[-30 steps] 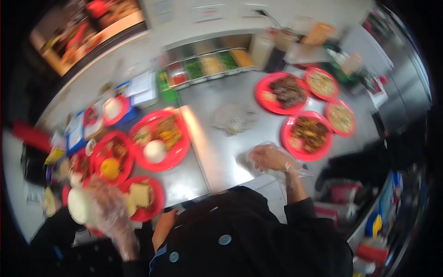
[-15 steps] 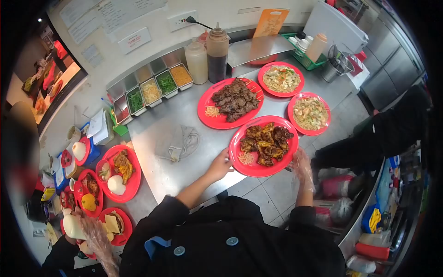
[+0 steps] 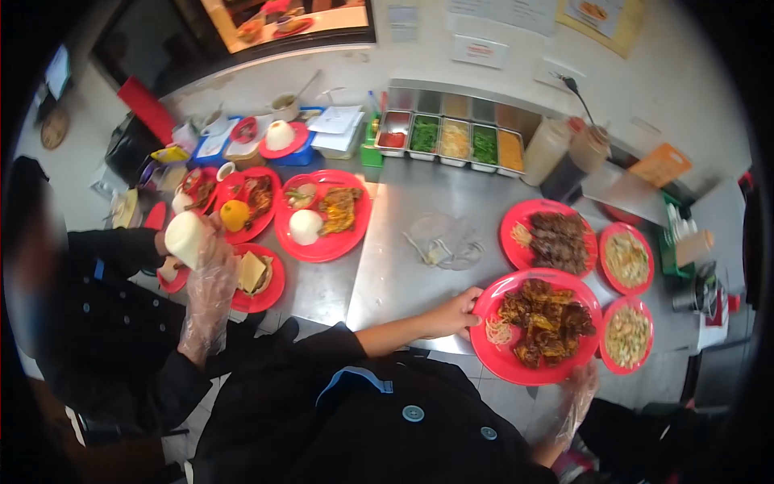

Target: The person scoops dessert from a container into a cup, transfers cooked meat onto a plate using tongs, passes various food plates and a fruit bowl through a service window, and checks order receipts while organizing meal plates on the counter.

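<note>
Between my two hands is a red plate (image 3: 493, 362) of browned grilled meat pieces (image 3: 544, 323) with a small heap of pale shreds (image 3: 498, 331). My bare left hand (image 3: 453, 315) is closed on its left rim. At the lower right rim, my right hand (image 3: 579, 391) in a clear plastic glove grips the same plate, its fingers partly hidden and blurred. Just beyond lies a red oval plate (image 3: 516, 211) with meat skewers (image 3: 558, 240). Two red plates of noodles (image 3: 627, 260) (image 3: 626, 335) stand to the right.
A co-worker's gloved hand (image 3: 211, 274) holds a white rounded object (image 3: 184, 239) at left, near several filled red plates (image 3: 355, 181). Metal topping trays (image 3: 453, 139) and squeeze bottles (image 3: 547, 149) line the wall. A crumpled clear bag (image 3: 442, 242) lies on the steel counter (image 3: 379, 282).
My view has swung left, bringing the co-worker and the plates at left further into sight. The plate of grilled meat stays in both my hands.
</note>
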Action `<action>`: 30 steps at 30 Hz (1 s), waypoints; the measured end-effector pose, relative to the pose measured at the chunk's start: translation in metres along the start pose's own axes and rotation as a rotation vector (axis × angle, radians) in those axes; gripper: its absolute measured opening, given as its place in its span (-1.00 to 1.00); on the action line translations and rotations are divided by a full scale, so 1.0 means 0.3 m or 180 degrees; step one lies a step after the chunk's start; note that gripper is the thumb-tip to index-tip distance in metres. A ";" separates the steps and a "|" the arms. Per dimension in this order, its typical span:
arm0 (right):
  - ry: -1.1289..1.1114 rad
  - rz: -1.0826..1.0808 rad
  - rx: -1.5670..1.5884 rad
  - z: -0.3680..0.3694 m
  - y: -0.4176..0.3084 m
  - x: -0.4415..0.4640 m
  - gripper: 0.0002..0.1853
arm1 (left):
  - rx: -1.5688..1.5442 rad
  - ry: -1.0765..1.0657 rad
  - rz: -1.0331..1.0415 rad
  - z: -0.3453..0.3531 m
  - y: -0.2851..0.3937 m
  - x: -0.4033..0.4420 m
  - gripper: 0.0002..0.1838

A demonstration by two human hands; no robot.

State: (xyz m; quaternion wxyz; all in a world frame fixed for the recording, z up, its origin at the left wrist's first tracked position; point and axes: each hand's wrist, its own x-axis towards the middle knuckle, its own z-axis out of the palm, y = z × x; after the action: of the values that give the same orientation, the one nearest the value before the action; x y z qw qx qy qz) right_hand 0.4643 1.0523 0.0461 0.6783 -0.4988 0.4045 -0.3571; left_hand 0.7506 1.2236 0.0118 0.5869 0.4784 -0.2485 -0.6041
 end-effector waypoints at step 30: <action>-0.2157 0.0328 -0.0063 0.927 -0.023 0.360 -0.36 | -0.0776 0.3100 0.3897 -0.919 1.059 -0.378 -0.69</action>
State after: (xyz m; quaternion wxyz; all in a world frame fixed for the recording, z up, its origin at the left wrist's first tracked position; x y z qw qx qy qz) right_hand 0.7607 1.0625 0.0806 0.7865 -0.5745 0.1843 -0.1323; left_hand 1.1235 1.3435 0.2025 0.9059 0.3995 -0.1148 0.0806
